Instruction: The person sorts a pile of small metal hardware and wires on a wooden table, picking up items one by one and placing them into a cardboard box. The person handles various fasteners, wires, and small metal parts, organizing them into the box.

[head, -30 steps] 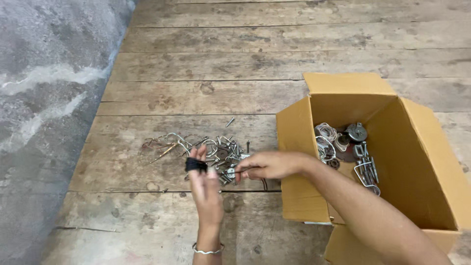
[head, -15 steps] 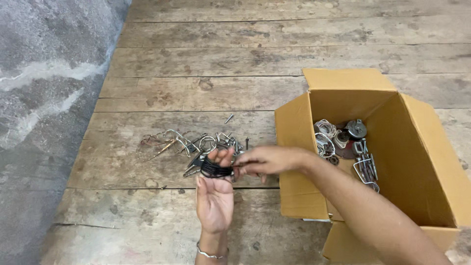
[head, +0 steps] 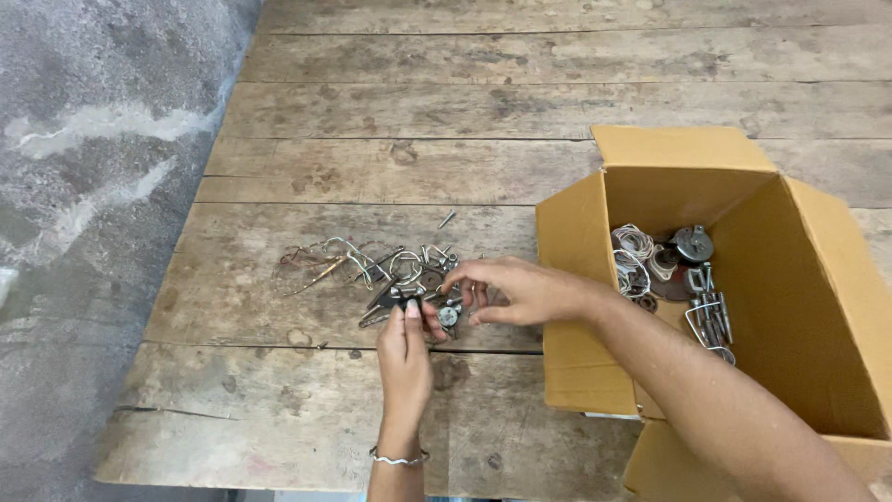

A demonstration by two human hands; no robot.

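Centre of frame: the left hand (head: 405, 351), lower than half a second earlier, pinches a small dark metal piece (head: 406, 300) while the right hand (head: 506, 290), fingers loosely curled, now picks at the scrap pile (head: 390, 270) beside the cardboard box (head: 567, 279).

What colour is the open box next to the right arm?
The box is plain yellowish-tan cardboard, inside and out, seen clearly in the head view.

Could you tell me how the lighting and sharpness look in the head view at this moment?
Head view: soft, even daylight, no glare; wooden table sharp; inside of the cardboard box shaded; left hand and right hand slightly soft over the metal parts.
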